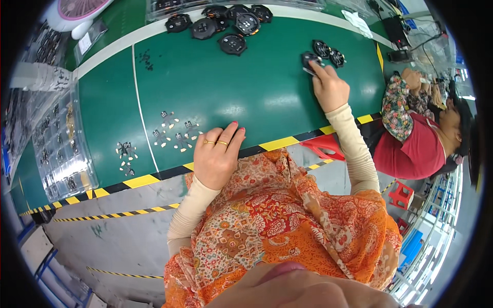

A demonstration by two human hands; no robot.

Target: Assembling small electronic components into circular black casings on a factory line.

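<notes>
Far across the green table [246, 87], the right hand [328, 87] closes its fingers on a black round part [309, 60], just beside two more black round parts [329, 53]. Near the striped edge, the left hand [218, 154] rests flat and empty, beside small metal pieces [174, 134].

The one view comes from a camera on the person's head, looking steeply down and forward over their own lap onto the green belt [246, 87] running across the picture. It sits close: the forearms enter from below, and the chin fills the bottom edge. The fisheye bends the belt's striped edge [280, 143] and darkens the corners. A co-worker [416, 138] shows at the right rim.
</notes>
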